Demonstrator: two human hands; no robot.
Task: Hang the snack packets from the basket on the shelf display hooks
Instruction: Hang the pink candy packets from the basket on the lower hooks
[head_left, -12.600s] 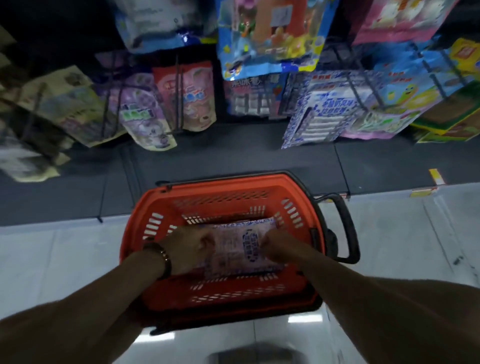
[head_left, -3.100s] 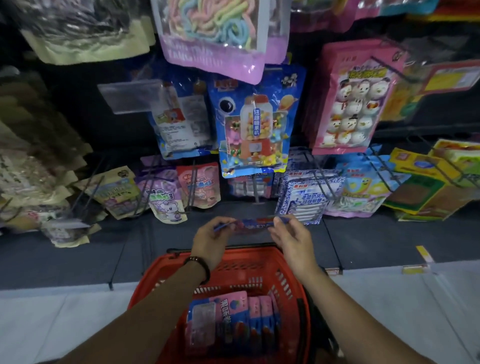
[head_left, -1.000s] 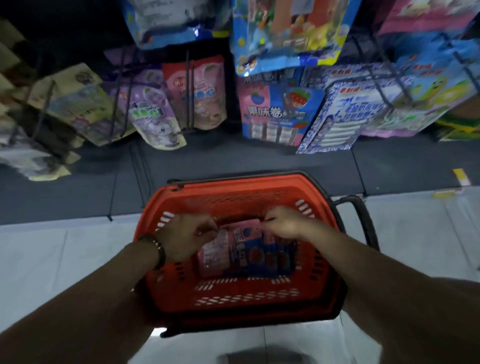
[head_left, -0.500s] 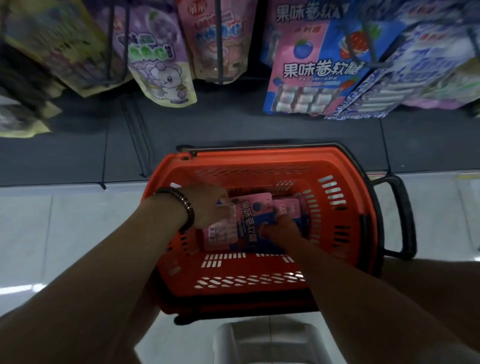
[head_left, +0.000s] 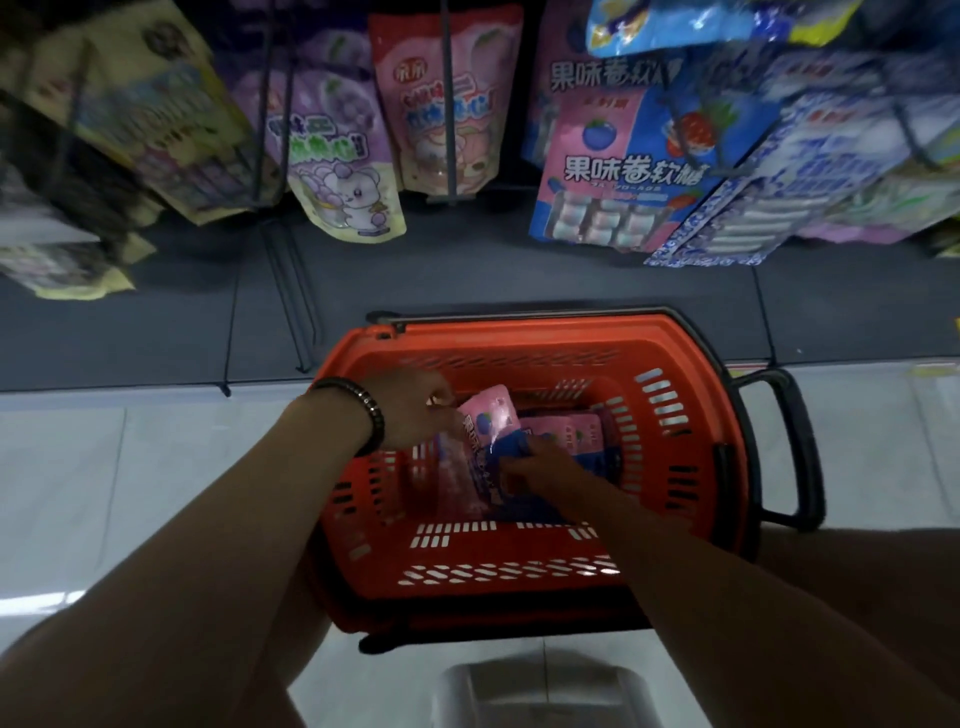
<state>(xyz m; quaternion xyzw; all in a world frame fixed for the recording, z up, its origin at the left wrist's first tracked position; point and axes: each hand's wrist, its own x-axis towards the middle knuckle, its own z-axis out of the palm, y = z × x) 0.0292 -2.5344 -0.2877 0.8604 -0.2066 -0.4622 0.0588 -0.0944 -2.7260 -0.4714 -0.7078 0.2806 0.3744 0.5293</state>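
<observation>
An orange basket (head_left: 691, 415) stands on the floor below the shelf. Inside lie several pink-and-blue snack packets (head_left: 576, 428). My left hand (head_left: 415, 402) pinches the top corner of one pink-and-blue packet (head_left: 491, 415) and tilts it up. My right hand (head_left: 540, 467) grips the same packet lower down, over its blue part. A matching pink-and-blue packet (head_left: 623, 171) hangs on a hook of the bottom row, above the basket.
Other packets hang on hooks: a purple one (head_left: 337, 171), a pink one (head_left: 447, 104), a blue-and-white one (head_left: 769, 197) and yellow ones (head_left: 145, 104) at left. A dark shelf base (head_left: 467, 280) runs behind the basket. The basket's black handle (head_left: 800, 457) sticks out right.
Both hands went from the shelf down into the basket. In the last half second my left hand has lifted one packet's top edge up off the pile.
</observation>
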